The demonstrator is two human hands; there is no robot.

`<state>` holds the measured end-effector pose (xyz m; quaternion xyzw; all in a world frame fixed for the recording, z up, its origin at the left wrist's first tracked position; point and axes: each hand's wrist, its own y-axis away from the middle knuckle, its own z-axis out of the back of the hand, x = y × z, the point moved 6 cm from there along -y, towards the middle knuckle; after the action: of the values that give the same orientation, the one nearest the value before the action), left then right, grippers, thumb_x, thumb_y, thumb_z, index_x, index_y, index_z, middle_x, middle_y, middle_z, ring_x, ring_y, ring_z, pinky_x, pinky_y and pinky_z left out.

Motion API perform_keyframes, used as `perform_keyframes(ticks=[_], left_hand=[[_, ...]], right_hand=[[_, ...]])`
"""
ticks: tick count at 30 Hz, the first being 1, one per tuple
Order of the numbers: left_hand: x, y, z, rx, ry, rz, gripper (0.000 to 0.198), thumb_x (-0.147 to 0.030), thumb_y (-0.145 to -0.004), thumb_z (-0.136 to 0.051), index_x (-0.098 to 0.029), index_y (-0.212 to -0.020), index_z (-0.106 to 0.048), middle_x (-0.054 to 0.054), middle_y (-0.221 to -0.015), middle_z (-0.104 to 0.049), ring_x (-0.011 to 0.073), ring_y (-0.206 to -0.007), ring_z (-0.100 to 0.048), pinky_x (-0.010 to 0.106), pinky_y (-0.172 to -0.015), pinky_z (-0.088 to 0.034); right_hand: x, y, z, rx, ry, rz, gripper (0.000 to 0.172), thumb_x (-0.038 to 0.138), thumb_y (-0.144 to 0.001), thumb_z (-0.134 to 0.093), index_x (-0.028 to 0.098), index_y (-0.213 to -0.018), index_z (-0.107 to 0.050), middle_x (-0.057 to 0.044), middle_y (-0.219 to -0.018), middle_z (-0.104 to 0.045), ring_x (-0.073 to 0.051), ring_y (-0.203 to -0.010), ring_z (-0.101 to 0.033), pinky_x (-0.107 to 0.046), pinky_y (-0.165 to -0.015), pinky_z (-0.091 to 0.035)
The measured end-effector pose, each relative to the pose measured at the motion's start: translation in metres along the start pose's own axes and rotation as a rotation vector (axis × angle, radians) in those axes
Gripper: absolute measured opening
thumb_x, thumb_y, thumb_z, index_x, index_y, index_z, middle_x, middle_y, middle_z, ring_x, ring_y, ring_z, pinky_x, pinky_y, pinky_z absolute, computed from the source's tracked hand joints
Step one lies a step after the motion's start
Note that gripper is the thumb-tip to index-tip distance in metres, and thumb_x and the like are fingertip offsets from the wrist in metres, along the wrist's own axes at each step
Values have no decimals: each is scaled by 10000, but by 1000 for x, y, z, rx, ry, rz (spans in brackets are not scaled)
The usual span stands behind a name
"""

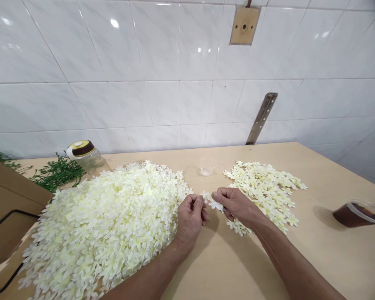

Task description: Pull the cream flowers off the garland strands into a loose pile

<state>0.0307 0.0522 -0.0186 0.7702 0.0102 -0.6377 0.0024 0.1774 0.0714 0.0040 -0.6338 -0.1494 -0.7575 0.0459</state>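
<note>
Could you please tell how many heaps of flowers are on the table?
2: the larger heap lies left, beside the left hand; the smaller heap lies right, partly behind the right hand. The brown panel might hide more.

The left hand (190,214) and the right hand (236,205) are showing bare to the fingers (198,204). Both forearms (286,253) are appearing uncovered too, narrowing toward the wrists (258,221).

We pinch small white petalled flowers (217,205) in our bare right hand (235,204); our bare left hand (190,215) has its thumb and fingers together just beside them (whether they grip a petal, we cannot tell). A broad heap of cream-white flowers (118,216) spreads to our left across the pale wood-coloured table (318,258); a smaller pile of yellowish-white flowers (262,183) lies to our right.
</note>
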Motion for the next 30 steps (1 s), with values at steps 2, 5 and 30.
perform_keyframes(ticks=[2,5,30], left_hand=[[0,0,0,5,5,-4,343,-498,-849,-594,-178,-743,-533,-34,-497,-529,89,-421,-473,198,-437,-372],[0,1,0,10,6,-1,335,-495,-846,-599,-178,-755,-546,-36,-502,-525,92,-426,-488,200,-451,-381],[10,0,-4,1,25,64,196,-372,-894,-491,-189,-834,-529,-31,-643,-545,85,-406,-507,194,-380,-355]], right_hand=[[-3,-1,-1,-12,-16,-13,461,620,-728,-683,200,-689,-497,82,-507,-420,-61,-360,-353,-193,-336,-299],[-5,-1,-5,-4,-27,-42,434,583,-701,-724,193,-811,-569,58,-609,-519,-58,-373,-384,-193,-333,-311],[47,-34,-16,-105,101,30,422,566,-756,-690,188,-638,-544,74,-472,-306,-48,-380,-264,-193,-332,-207]])
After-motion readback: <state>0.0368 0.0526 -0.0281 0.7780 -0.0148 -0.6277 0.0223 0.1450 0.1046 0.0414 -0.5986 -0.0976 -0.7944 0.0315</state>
